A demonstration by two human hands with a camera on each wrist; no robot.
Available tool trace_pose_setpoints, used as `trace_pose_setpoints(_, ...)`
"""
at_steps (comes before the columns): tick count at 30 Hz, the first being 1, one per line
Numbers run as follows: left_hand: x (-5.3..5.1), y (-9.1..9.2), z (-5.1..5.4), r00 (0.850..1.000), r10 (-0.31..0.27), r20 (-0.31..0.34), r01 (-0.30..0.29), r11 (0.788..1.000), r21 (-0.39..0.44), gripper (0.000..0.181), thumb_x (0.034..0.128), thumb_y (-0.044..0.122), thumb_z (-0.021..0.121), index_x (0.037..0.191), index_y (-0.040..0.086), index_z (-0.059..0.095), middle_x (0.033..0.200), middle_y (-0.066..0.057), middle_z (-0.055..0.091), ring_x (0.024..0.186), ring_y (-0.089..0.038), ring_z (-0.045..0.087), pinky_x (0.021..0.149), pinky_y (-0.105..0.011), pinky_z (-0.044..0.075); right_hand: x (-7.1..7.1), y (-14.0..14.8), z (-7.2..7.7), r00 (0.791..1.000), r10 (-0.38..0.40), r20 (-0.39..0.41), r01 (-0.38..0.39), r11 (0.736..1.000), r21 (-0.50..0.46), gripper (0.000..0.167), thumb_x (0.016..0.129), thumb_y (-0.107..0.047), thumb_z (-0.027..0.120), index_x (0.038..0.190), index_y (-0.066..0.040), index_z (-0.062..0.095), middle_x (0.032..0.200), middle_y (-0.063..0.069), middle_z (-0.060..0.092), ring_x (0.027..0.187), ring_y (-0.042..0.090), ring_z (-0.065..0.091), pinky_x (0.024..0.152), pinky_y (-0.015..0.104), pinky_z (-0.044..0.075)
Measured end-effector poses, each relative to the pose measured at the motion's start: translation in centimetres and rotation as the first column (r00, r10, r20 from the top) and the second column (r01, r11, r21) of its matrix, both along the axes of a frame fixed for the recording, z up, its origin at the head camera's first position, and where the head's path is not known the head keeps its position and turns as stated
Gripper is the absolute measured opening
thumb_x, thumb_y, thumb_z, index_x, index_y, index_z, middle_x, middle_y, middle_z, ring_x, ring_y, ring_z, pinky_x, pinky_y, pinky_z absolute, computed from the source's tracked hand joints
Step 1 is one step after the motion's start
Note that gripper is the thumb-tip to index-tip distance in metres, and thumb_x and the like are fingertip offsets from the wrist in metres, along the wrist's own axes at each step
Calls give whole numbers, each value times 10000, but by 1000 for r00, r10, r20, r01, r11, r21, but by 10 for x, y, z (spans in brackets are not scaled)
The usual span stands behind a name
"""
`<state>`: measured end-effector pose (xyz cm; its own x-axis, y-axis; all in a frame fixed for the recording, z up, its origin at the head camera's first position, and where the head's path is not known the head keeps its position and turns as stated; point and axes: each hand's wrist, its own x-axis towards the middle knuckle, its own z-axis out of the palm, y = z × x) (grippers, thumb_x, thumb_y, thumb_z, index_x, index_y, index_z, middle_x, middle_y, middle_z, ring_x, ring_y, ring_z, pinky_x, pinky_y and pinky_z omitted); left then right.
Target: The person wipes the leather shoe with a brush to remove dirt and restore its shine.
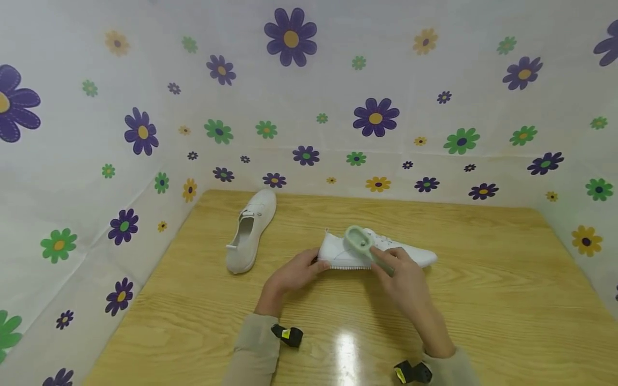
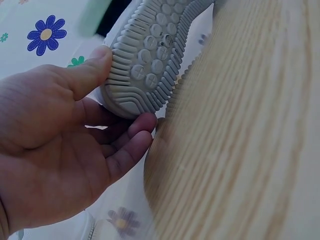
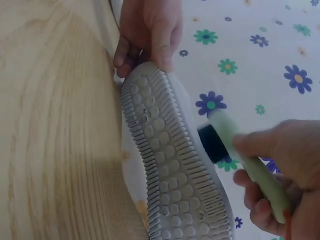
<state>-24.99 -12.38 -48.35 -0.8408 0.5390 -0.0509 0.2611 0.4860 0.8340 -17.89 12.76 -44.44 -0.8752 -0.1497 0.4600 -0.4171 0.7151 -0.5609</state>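
A white shoe [image 1: 338, 254] lies on its side area at mid-table, toe to the right, its ribbed sole [image 3: 170, 165] facing the wrist cameras. My left hand [image 1: 296, 272] grips the heel, thumb on the sole edge and fingers round the back, as the left hand [image 2: 75, 130] shows in the left wrist view. My right hand [image 1: 406, 279] holds a pale green brush [image 1: 358, 239] by its handle, over the shoe's upper. In the right wrist view the dark bristles [image 3: 213, 144] are beside the shoe and the right hand [image 3: 285, 175] curls round the handle.
Another white shoe [image 1: 251, 233] rests on the wooden table [image 1: 193, 321] to the left, toe pointing away. A white cloth with printed flowers [image 1: 328, 96] stands behind the table and along both sides.
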Motion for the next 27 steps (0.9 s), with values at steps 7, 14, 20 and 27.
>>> trace_pose_setpoints(7,-1,1,0,1000,-14,2,13,1000,22,366,1058,255,491,1302,-11,551,1198,-128,619,1085,-224,557,980,-450,440,3,-6,2,995,51,82,-54,998,38,355,874,-123,768,1224,-110,715,1040,100,669,782,160,592,608,276,453)
trace_pose_setpoints(14,-1,0,-2,1000,20,14,-20,1000,10,424,1057,280,492,1341,-35,519,1277,-158,591,1186,-252,530,1035,-472,404,4,-4,3,987,-160,1,159,982,99,382,878,-104,759,1252,-81,685,1063,217,647,580,195,569,470,305,435)
trace_pose_setpoints(20,2,0,3,1000,-11,8,11,999,45,376,1059,246,489,1330,-9,547,1250,-142,612,1160,-245,551,1020,-460,418,6,-10,2,995,24,96,-31,997,74,347,885,-142,761,1226,-118,704,1075,113,678,797,168,620,658,336,512)
trace_pose_setpoints(27,0,2,0,1000,-7,6,7,999,42,389,1062,243,480,1348,-17,527,1256,-144,604,1148,-243,548,1004,-471,423,4,-6,-1,999,-5,47,0,995,97,353,881,-130,763,1227,-110,696,1054,135,666,763,198,620,626,367,511)
